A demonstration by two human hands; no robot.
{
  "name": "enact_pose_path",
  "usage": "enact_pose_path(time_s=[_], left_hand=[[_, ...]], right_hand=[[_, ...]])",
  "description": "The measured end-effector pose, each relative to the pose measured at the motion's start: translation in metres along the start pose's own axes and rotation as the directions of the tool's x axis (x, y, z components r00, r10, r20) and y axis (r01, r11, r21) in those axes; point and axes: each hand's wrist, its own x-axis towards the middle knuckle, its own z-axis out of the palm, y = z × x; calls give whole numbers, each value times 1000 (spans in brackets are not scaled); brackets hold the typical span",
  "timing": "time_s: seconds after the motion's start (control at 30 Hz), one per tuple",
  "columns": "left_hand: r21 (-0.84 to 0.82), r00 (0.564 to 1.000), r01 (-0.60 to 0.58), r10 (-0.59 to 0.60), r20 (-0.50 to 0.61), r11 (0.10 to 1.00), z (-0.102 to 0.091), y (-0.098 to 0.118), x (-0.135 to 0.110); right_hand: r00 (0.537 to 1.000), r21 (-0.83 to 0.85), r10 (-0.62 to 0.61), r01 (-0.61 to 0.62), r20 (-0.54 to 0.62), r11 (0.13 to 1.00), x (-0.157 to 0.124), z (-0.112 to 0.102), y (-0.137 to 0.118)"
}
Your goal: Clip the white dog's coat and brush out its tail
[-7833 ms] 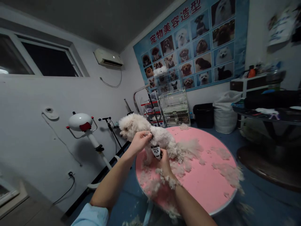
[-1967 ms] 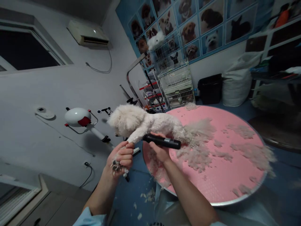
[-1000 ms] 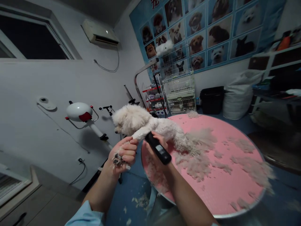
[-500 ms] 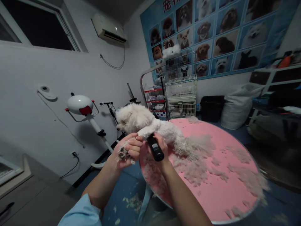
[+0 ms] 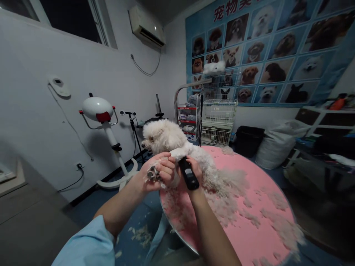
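Note:
A fluffy white dog (image 5: 163,136) lies on the round pink table (image 5: 249,236), its head turned to the left. My left hand (image 5: 163,168) is wrapped round one of its front legs, and the dark-padded paw (image 5: 153,174) shows against my palm. In my right hand (image 5: 196,168) is a black hair clipper (image 5: 189,176), its rear end toward me. The clipper's front end is against the leg's fur near the body; its blade is hidden. Loose cut fur (image 5: 226,207) lies over the tabletop around the dog's hindquarters.
A metal grooming arm (image 5: 180,90) rises behind the dog, with wire cages (image 5: 219,118) beyond it. To the left stands a white dryer (image 5: 97,109) on a stand. A black bin (image 5: 247,142) and a white sack (image 5: 280,144) are at the back right. Fur clumps (image 5: 141,234) litter the floor.
The view has swung slightly, so wall and furniture sit differently in it. Both hands keep their hold on the leg and the clipper, with little visible movement relative to the dog.

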Motion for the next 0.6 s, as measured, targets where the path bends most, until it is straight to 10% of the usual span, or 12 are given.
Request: enact_pose_path(time_s=[0.23,0.33,0.43,0.6], left_hand=[[-109,998,48,-43,44,993,1,4,-1],[-101,996,82,-78,39,991,0,4,0],[-111,995,92,-87,48,990,1,2,1],[-161,992,106,-93,84,981,-2,4,3]], right_hand=[[977,-297,69,-7,200,955,-4,-22,9],[997,-194,10,5,78,981,-9,-30,7],[988,-148,-142,132,-62,980,1,-19,-3],[992,-378,-82,114,99,919,-6,1,6]])
